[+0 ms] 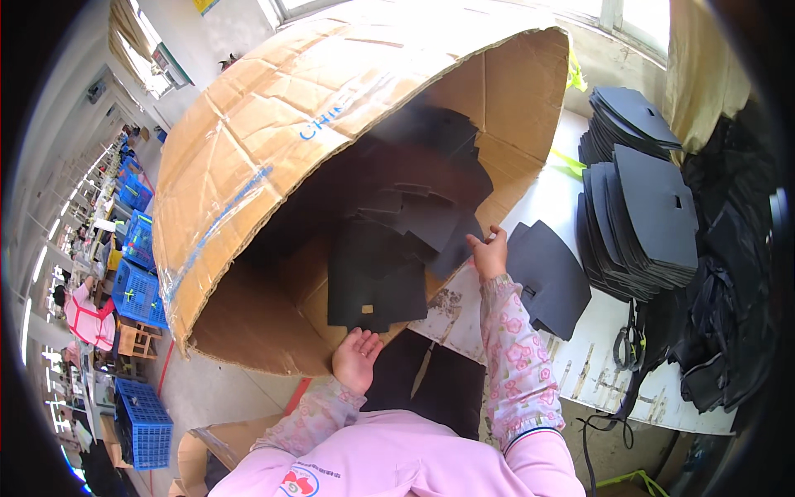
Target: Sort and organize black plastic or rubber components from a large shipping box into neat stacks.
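A big cardboard box (248, 124) lies tipped with its mouth toward me. Inside are several black sheet panels (377, 282), overlapping in a loose pile; the nearest has a small rectangular slot near its lower edge. My left hand (356, 362) is palm up at that lower edge, fingers stretched out and touching or just under its tab. At the box's right rim, the thumb and fingertips of my right hand (490, 253) close on the edge of another black panel (458, 247). Beside my right wrist, one more loose panel (546, 277) lies on the white table (563, 199).
Tall stacks of black panels (650, 215) stand on the table's right side. Black-handled scissors (627, 344) and a heap of black material (720, 315) lie nearby. Blue crates (145, 422) line the floor at left, where a person in pink (89, 319) sits.
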A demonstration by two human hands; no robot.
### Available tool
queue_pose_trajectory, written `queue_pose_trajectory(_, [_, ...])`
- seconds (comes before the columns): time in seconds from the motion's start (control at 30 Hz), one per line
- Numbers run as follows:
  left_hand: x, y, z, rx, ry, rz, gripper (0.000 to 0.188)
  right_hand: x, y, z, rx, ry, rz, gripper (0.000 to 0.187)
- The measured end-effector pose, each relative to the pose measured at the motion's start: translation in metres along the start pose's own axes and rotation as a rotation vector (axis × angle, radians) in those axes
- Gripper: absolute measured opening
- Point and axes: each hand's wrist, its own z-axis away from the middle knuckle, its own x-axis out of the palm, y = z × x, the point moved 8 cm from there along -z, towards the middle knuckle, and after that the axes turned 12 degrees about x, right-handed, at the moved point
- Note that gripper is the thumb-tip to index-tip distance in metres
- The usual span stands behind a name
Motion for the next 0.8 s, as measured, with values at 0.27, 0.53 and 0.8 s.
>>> queue_pose_trajectory(0.27, [-0.008, 0.015, 0.017, -0.002, -0.028, -0.044, 0.037, 0.039, -0.025, 0.056, 0.164, -0.462, -0.599, 0.056])
queue_pose_trajectory(0.53, [0.061, 0.003, -0.015, 0.131, -0.140, 0.185, 0.033, 0.096, 0.029, 0.040, -0.189, -0.391, -0.079, 0.061])
queue_pose_trajectory(0.8, [0.083, -0.014, -0.058, 0.198, -0.034, 0.237, 0.028, 0.113, -0.012, 0.095, 0.659, -0.802, -0.831, 0.053])
